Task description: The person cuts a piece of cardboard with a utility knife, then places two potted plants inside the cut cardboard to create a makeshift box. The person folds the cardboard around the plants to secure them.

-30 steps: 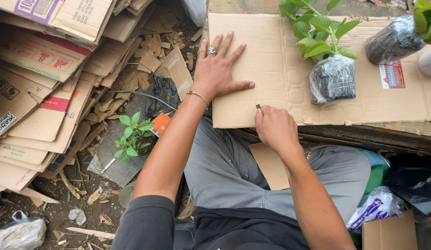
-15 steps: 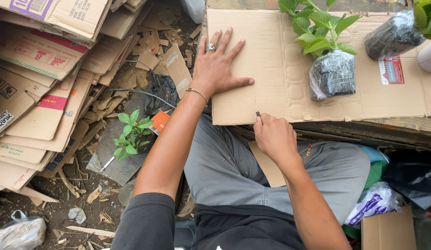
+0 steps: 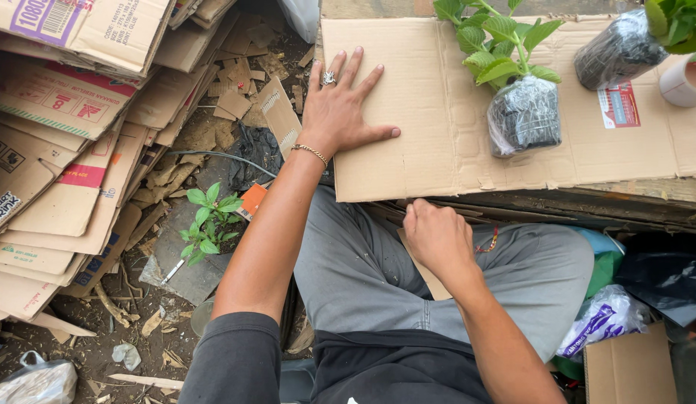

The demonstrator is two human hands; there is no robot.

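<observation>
My left hand lies flat with spread fingers on the left part of a brown cardboard sheet; it wears a ring and a thin bracelet. My right hand is a closed fist just below the sheet's near edge, over my grey-trousered lap. Earlier a thin dark tip stuck out of this fist; now the fingers hide whatever is in it. A green seedling in a black plastic bag stands on the sheet to the right of my left hand.
A second black plant bag and a white cup stand at the sheet's far right. Flattened cartons are stacked on the left. A small green plant grows on the littered ground. A plastic bag and a small box lie at lower right.
My right fist has slid toward me, from on the cardboard to just off its near edge, and the thin dark tip is hidden. My left hand stays flat in place.
</observation>
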